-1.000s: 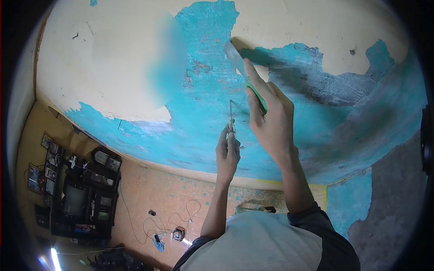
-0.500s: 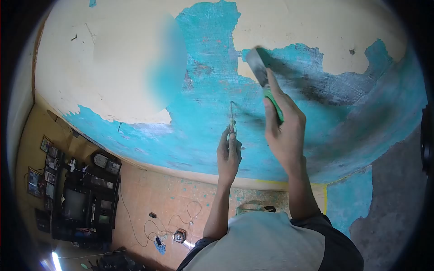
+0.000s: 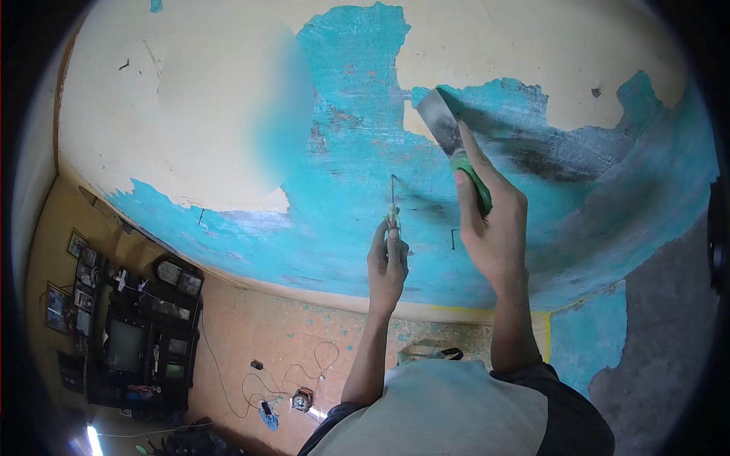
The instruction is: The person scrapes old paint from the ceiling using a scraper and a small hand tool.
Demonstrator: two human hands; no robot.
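Observation:
My right hand (image 3: 494, 220) is wrapped round the green handle of a putty knife (image 3: 441, 121), its index finger stretched along the blade. The blade's wide end is at the edge of a cream paint patch (image 3: 471, 45) on the turquoise wall (image 3: 357, 144). Lower and to the left, my left hand (image 3: 388, 262) pinches a thin metal rod with a pale lower end (image 3: 393, 209). The rod points up against the wall, and small parts of it are hidden by my fingers.
A dark cabinet (image 3: 144, 334) with a television stands at the lower left. Cables and a round metallic object (image 3: 302, 399) lie on the tiled floor (image 3: 228, 311). A bent hook (image 3: 453, 239) sticks out of the wall. Bare grey wall (image 3: 669, 304) shows at the right.
My right hand and the putty knife have moved slightly right and down, uncovering the bent hook. My left hand has hardly shifted.

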